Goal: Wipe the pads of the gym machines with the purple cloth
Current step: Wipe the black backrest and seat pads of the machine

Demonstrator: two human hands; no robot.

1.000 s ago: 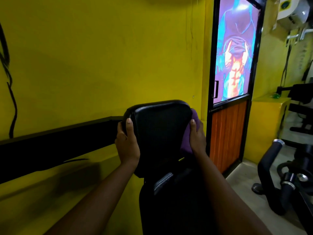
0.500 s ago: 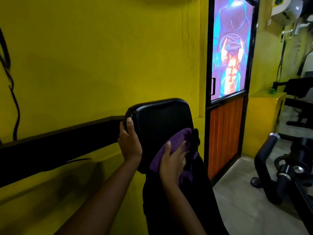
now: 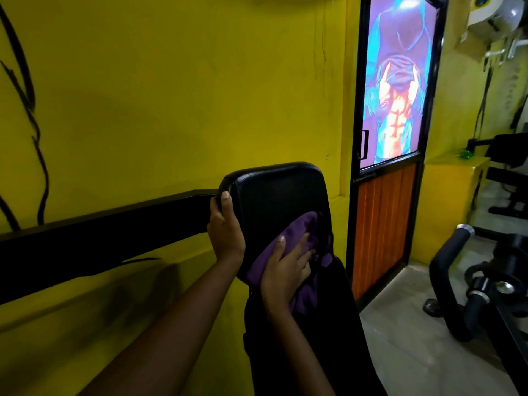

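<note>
My left hand point(image 3: 225, 232) grips the left edge of the black pad point(image 3: 274, 192), thumb lying up along its front near the top corner and the fingers curled round behind, out of sight. My right hand point(image 3: 285, 270) lies flat on the purple cloth point(image 3: 298, 225), fingers fairly straight and a little spread, pressing it against the lower front of the pad. The cloth is bunched under my palm: one fold shows above my fingertips and the rest hangs below my hand, over the pad's lower right edge. Below the pad a second dark cushion point(image 3: 328, 338) runs down toward me; whether the cloth touches it I cannot tell. A black bar point(image 3: 100, 238) runs left from the pad along the yellow wall point(image 3: 171, 95) behind it. Right of the pad stands a black-framed door point(image 3: 383, 224) with an orange lower panel and a bright poster point(image 3: 397, 81) above. Farther right of the pad, on the grey floor point(image 3: 414, 324), stands another machine with a curved black handle point(image 3: 448, 270).
</note>
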